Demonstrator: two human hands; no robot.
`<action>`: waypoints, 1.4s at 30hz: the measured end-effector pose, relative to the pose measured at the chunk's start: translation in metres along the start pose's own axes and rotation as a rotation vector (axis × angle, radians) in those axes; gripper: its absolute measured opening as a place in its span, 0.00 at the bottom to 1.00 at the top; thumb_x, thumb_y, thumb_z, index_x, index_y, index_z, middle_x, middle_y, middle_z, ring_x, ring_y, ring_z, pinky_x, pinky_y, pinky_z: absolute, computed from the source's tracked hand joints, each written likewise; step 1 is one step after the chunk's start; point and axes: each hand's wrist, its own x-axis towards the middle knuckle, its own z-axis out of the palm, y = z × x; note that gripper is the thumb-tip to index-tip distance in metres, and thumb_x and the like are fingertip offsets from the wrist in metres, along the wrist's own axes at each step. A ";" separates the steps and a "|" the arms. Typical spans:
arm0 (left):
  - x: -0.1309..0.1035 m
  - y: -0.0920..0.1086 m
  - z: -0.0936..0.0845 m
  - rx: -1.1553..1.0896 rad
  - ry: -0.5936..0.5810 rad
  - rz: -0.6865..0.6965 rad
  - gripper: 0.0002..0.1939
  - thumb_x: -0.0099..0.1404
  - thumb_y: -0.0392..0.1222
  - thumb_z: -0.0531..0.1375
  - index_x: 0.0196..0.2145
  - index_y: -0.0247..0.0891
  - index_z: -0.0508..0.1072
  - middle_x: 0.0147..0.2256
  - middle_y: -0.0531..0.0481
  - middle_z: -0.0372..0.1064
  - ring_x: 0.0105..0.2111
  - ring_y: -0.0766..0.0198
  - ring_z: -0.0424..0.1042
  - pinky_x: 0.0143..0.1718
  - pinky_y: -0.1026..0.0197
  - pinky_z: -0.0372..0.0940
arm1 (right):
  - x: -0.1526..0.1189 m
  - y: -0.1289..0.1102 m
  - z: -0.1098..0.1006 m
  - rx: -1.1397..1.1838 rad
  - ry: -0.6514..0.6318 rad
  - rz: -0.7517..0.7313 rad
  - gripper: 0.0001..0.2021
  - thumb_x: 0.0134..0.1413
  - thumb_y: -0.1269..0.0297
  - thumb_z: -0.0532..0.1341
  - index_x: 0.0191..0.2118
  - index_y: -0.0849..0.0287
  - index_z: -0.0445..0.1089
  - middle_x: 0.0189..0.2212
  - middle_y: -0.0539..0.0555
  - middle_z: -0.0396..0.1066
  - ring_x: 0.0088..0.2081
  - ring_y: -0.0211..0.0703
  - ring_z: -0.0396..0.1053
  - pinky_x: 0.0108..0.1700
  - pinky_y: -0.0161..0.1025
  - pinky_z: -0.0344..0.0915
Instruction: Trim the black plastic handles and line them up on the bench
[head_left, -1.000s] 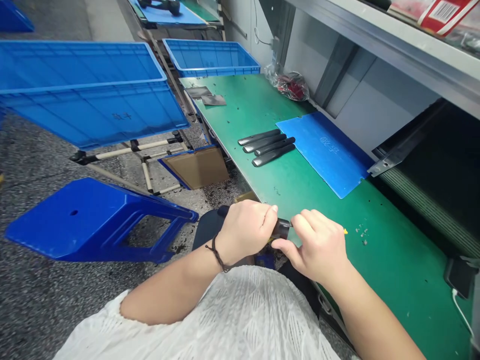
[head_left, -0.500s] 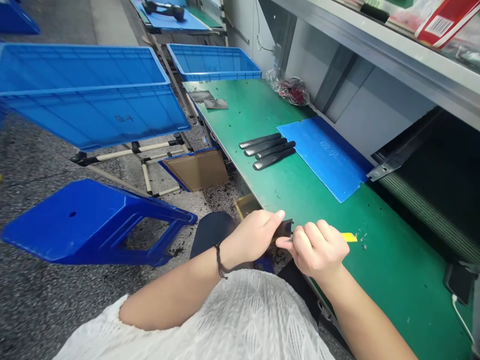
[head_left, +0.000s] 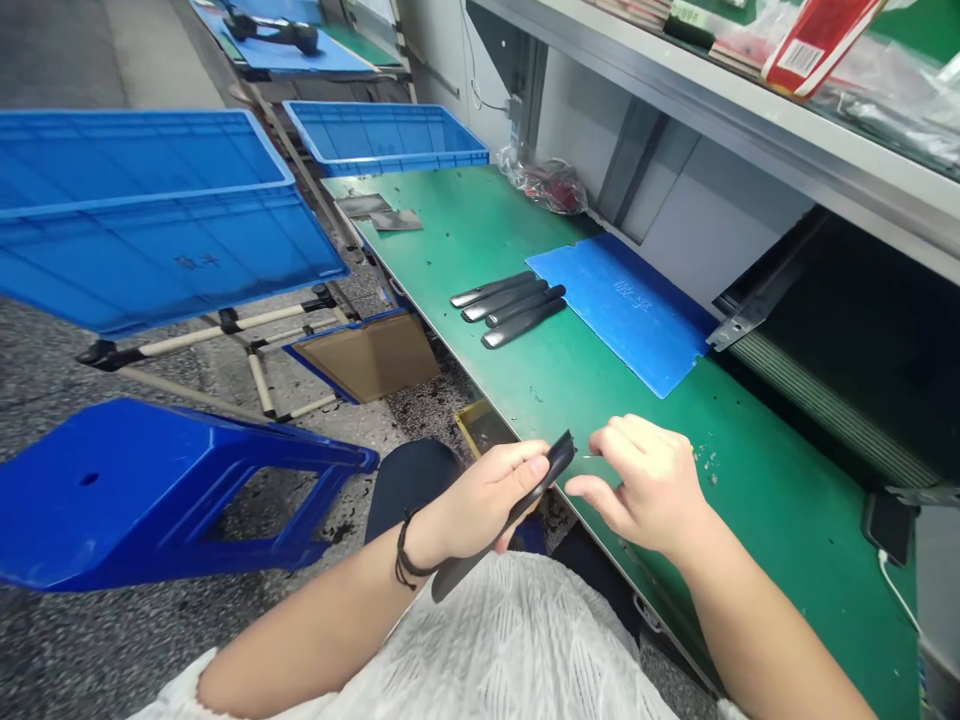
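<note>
Left hand: I see my left hand (head_left: 487, 500) low in the middle of the view, fingers wrapped round a long black curved part (head_left: 504, 525), thumb pressed near its upper end.
Black curved part: it runs on a slant, its upper end toward 1 o'clock just off the bench edge, its lower end toward 7 o'clock over my white knit top (head_left: 480, 640).
Right hand: my right hand (head_left: 649, 485) sits at 3 o'clock of the part's upper end, resting over the green bench top (head_left: 757, 500). Its fingers are curled, thumb and forefinger pinched close together; I make out a thin pale sliver at the fingertips, but I cannot tell what it is or whether the hand truly holds it.
Gap: the pinched fingertips lie just beside the part's upper tip, apart from it.
Wrist: a dark cord band (head_left: 405, 560) circles my left wrist.
Bench, toward 12 o'clock: four more black parts (head_left: 508, 300) lie side by side, with a blue mat (head_left: 630, 305) just beside them at 3 o'clock.
Far end of bench: a blue crate (head_left: 386, 135), two dark flat pieces (head_left: 379, 212) and a crumpled clear bag (head_left: 544, 182).
Floor, toward 9 o'clock: a blue stool (head_left: 172, 490); above it, a large blue crate on a frame (head_left: 150, 215).
Below the bench edge: a brown board in a blue tray (head_left: 367, 355).
</note>
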 end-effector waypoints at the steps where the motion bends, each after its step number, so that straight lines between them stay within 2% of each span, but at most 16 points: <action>1: -0.001 0.001 0.000 0.013 -0.002 -0.004 0.29 0.73 0.70 0.50 0.34 0.39 0.64 0.14 0.61 0.59 0.09 0.72 0.55 0.13 0.68 0.47 | 0.003 0.000 -0.001 -0.026 -0.014 -0.005 0.26 0.72 0.40 0.53 0.31 0.57 0.65 0.23 0.49 0.61 0.27 0.39 0.57 0.30 0.40 0.48; 5: -0.004 0.004 0.001 0.046 0.010 -0.005 0.28 0.74 0.69 0.51 0.32 0.40 0.62 0.14 0.61 0.58 0.10 0.72 0.56 0.15 0.68 0.48 | 0.013 -0.001 0.000 -0.106 -0.039 -0.031 0.29 0.73 0.39 0.50 0.28 0.57 0.63 0.22 0.49 0.59 0.26 0.38 0.53 0.29 0.41 0.43; 12: -0.002 -0.002 0.006 0.006 0.037 0.024 0.29 0.77 0.66 0.47 0.30 0.38 0.62 0.13 0.59 0.59 0.10 0.73 0.55 0.16 0.67 0.48 | 0.011 -0.005 0.007 -0.293 0.085 -0.097 0.28 0.73 0.41 0.52 0.25 0.56 0.60 0.22 0.49 0.56 0.27 0.41 0.48 0.30 0.42 0.41; 17: 0.002 -0.004 0.006 -0.015 0.063 0.047 0.27 0.77 0.64 0.48 0.32 0.39 0.64 0.12 0.59 0.58 0.09 0.71 0.55 0.15 0.67 0.47 | 0.004 -0.009 0.017 -0.287 0.148 -0.075 0.28 0.72 0.45 0.56 0.23 0.56 0.58 0.21 0.49 0.54 0.26 0.41 0.47 0.29 0.43 0.42; 19: 0.002 -0.003 0.005 -0.006 0.076 0.038 0.27 0.77 0.65 0.48 0.33 0.39 0.64 0.13 0.60 0.58 0.09 0.71 0.56 0.14 0.67 0.46 | 0.002 -0.010 0.019 -0.216 0.204 -0.083 0.25 0.72 0.51 0.58 0.23 0.55 0.58 0.20 0.48 0.53 0.26 0.40 0.47 0.28 0.42 0.43; 21: 0.002 -0.001 0.003 0.033 0.107 0.016 0.27 0.76 0.67 0.49 0.34 0.39 0.65 0.14 0.60 0.58 0.10 0.70 0.57 0.14 0.67 0.47 | -0.001 -0.010 0.018 -0.091 0.247 -0.072 0.19 0.72 0.61 0.59 0.26 0.56 0.62 0.20 0.47 0.56 0.25 0.39 0.50 0.28 0.41 0.46; 24: 0.002 0.001 0.003 0.143 0.173 -0.002 0.27 0.75 0.67 0.49 0.36 0.39 0.66 0.17 0.61 0.59 0.11 0.69 0.62 0.14 0.67 0.51 | -0.006 -0.009 0.016 0.163 0.242 0.086 0.06 0.71 0.70 0.56 0.42 0.57 0.71 0.26 0.49 0.65 0.26 0.37 0.59 0.29 0.37 0.55; 26: 0.003 0.002 0.005 0.260 0.200 0.017 0.25 0.76 0.65 0.50 0.37 0.39 0.67 0.18 0.61 0.59 0.13 0.68 0.65 0.16 0.66 0.54 | -0.008 -0.009 0.015 0.339 0.186 0.256 0.08 0.70 0.67 0.58 0.51 0.57 0.71 0.31 0.51 0.70 0.28 0.37 0.65 0.31 0.36 0.61; 27: 0.005 0.002 0.007 0.337 0.212 0.036 0.24 0.77 0.63 0.50 0.38 0.39 0.67 0.19 0.61 0.59 0.14 0.67 0.66 0.18 0.65 0.56 | -0.008 -0.009 0.016 0.418 0.150 0.336 0.09 0.70 0.65 0.60 0.51 0.57 0.72 0.32 0.51 0.72 0.28 0.37 0.66 0.30 0.36 0.63; 30: 0.010 0.003 0.012 0.592 0.245 0.108 0.19 0.79 0.56 0.50 0.38 0.40 0.69 0.23 0.55 0.67 0.22 0.63 0.71 0.27 0.61 0.62 | -0.009 -0.007 0.019 0.632 0.057 0.531 0.07 0.66 0.59 0.64 0.38 0.57 0.74 0.27 0.49 0.74 0.25 0.36 0.68 0.29 0.34 0.64; 32: 0.013 0.000 0.014 0.716 0.227 0.160 0.13 0.77 0.51 0.54 0.46 0.40 0.71 0.35 0.49 0.76 0.33 0.57 0.77 0.35 0.58 0.68 | -0.011 -0.001 0.023 0.719 0.085 0.626 0.11 0.64 0.58 0.64 0.33 0.57 0.74 0.23 0.48 0.74 0.24 0.37 0.70 0.29 0.33 0.65; 33: 0.015 -0.002 0.015 0.763 0.204 0.182 0.14 0.76 0.49 0.56 0.54 0.41 0.70 0.43 0.45 0.77 0.40 0.54 0.78 0.40 0.55 0.70 | -0.013 0.005 0.025 0.737 0.122 0.662 0.11 0.64 0.56 0.65 0.32 0.57 0.74 0.23 0.48 0.74 0.24 0.37 0.71 0.29 0.34 0.66; 34: 0.018 -0.006 0.014 0.807 0.181 0.200 0.19 0.75 0.47 0.57 0.61 0.42 0.66 0.50 0.42 0.76 0.46 0.51 0.78 0.43 0.53 0.71 | -0.016 0.011 0.028 0.735 0.165 0.690 0.12 0.64 0.55 0.64 0.33 0.57 0.74 0.23 0.49 0.75 0.24 0.38 0.72 0.30 0.34 0.67; 36: 0.023 -0.016 0.013 0.913 0.163 0.217 0.28 0.74 0.43 0.56 0.69 0.44 0.57 0.58 0.38 0.71 0.49 0.49 0.78 0.44 0.53 0.73 | -0.023 0.026 0.033 0.684 0.241 0.732 0.15 0.65 0.52 0.63 0.33 0.57 0.74 0.23 0.50 0.76 0.25 0.39 0.72 0.31 0.35 0.68; 40: 0.046 -0.040 0.006 1.174 0.220 0.211 0.27 0.79 0.44 0.46 0.72 0.44 0.54 0.52 0.39 0.71 0.32 0.56 0.77 0.28 0.58 0.68 | -0.046 0.064 0.036 0.487 0.334 0.807 0.19 0.67 0.48 0.60 0.31 0.58 0.72 0.22 0.51 0.75 0.24 0.39 0.69 0.29 0.34 0.66; 42: 0.066 -0.049 -0.004 1.284 0.294 0.218 0.27 0.79 0.46 0.44 0.72 0.41 0.53 0.50 0.39 0.70 0.33 0.55 0.76 0.28 0.57 0.67 | -0.061 0.089 0.027 0.308 0.407 0.867 0.23 0.69 0.46 0.57 0.28 0.57 0.70 0.20 0.49 0.70 0.22 0.37 0.65 0.27 0.34 0.62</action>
